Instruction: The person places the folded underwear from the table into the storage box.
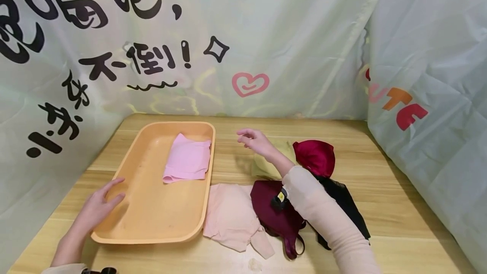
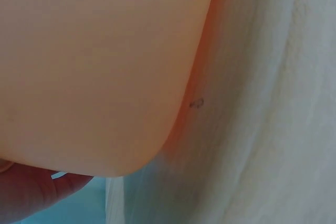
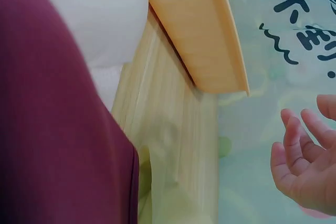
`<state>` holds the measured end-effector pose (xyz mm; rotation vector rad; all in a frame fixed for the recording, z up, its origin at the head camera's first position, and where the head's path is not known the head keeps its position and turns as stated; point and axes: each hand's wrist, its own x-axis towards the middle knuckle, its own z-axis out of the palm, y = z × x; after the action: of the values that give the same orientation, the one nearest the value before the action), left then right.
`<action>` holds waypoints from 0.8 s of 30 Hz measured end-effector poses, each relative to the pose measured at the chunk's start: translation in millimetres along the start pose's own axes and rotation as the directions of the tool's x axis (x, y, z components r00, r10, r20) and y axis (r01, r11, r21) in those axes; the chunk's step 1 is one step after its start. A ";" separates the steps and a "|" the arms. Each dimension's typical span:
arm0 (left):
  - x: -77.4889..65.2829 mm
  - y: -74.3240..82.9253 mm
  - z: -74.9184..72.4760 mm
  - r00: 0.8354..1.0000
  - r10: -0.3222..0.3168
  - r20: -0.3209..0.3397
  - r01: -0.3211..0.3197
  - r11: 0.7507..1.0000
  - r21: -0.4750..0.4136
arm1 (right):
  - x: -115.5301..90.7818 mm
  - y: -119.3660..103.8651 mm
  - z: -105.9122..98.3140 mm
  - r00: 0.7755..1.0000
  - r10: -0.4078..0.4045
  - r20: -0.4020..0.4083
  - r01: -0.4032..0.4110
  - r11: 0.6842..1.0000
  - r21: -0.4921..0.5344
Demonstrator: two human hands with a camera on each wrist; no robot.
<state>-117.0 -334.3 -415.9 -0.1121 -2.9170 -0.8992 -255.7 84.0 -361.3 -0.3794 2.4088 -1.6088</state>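
My left hand (image 1: 97,208) is at the left rim of a shallow orange tray (image 1: 152,223), thumb and index finger spread over the edge. In the left wrist view, fingers (image 2: 31,190) show by the tray's wall. A folded pink cloth garment (image 1: 188,160) lies in the tray at its right side. My right hand (image 1: 256,142) hovers right of the tray with loosely bent fingers and nothing in them. Beneath that forearm lie a maroon bra (image 1: 272,206) with straps, a yellow-green folded garment (image 1: 266,168) and a black garment (image 1: 342,200).
A pale pink garment (image 1: 230,212) lies against the tray's right side. Further back on the right is a crimson bra (image 1: 319,155) with a cup shape. The wooden table (image 1: 395,206) is walled by a printed cloth (image 1: 304,45) at the back and sides.
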 end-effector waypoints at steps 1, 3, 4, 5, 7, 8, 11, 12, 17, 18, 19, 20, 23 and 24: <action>0.1 0.0 0.0 1.000 -0.001 0.001 0.001 1.000 -0.003 | -0.6 0.9 -2.0 1.000 -0.004 -0.002 0.004 1.000 -0.006; 0.4 -0.1 0.1 1.000 -0.001 0.000 0.001 1.000 -0.011 | -2.2 2.7 -5.9 1.000 -0.007 -0.001 0.007 1.000 -0.009; 0.3 0.0 0.2 1.000 -0.001 0.001 0.001 1.000 -0.016 | -2.9 3.6 -7.6 1.000 -0.003 -0.002 0.003 1.000 -0.009; 0.3 -0.1 0.4 1.000 -0.001 0.001 0.001 1.000 -0.017 | -3.8 4.1 -9.5 1.000 -0.002 -0.003 0.002 1.000 -0.012; 0.3 -0.2 0.7 1.000 0.005 -0.007 -0.005 1.000 -0.016 | -5.9 5.0 -13.3 1.000 0.002 0.008 -0.002 1.000 -0.027; 0.2 -0.4 0.7 1.000 0.008 -0.012 -0.008 1.000 -0.014 | -7.0 4.9 -15.2 1.000 0.003 0.015 -0.002 0.999 -0.034; -0.1 -0.8 1.2 1.000 0.011 -0.015 -0.011 1.000 -0.013 | -10.9 5.9 -21.7 0.999 0.021 0.041 -0.019 0.999 -0.044; -0.1 -0.8 1.3 1.000 0.013 -0.017 -0.013 1.000 -0.013 | -12.4 6.1 -24.0 0.998 0.030 0.050 -0.027 0.998 -0.051; 0.5 -0.6 0.6 1.000 0.015 -0.018 -0.015 1.000 -0.017 | -18.7 7.0 -35.2 0.994 0.079 0.082 -0.072 0.994 -0.079; 0.5 -0.5 0.5 1.000 0.015 -0.016 -0.015 1.000 -0.017 | -19.3 8.0 -37.5 0.993 0.084 0.085 -0.077 0.993 -0.085; 0.5 -0.5 0.4 1.000 0.013 -0.012 -0.013 1.000 -0.016 | -20.2 8.6 -39.8 0.992 0.091 0.086 -0.083 0.993 -0.087; 0.3 -0.4 0.3 1.000 0.011 -0.008 -0.011 1.000 -0.015 | -21.0 9.4 -42.2 0.991 0.100 0.087 -0.093 0.992 -0.087; -0.2 -0.5 0.4 1.000 0.006 -0.001 -0.006 1.000 -0.014 | -23.2 12.9 -49.0 0.988 0.127 0.088 -0.118 0.988 -0.097; -0.3 -0.6 0.5 1.000 0.006 -0.001 -0.006 1.000 -0.014 | -23.9 14.3 -51.0 0.987 0.137 0.087 -0.128 0.987 -0.100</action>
<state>-116.8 -334.5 -416.7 -0.1212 -2.9084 -0.9181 -250.9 141.5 -354.3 -0.2971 2.3909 -1.3942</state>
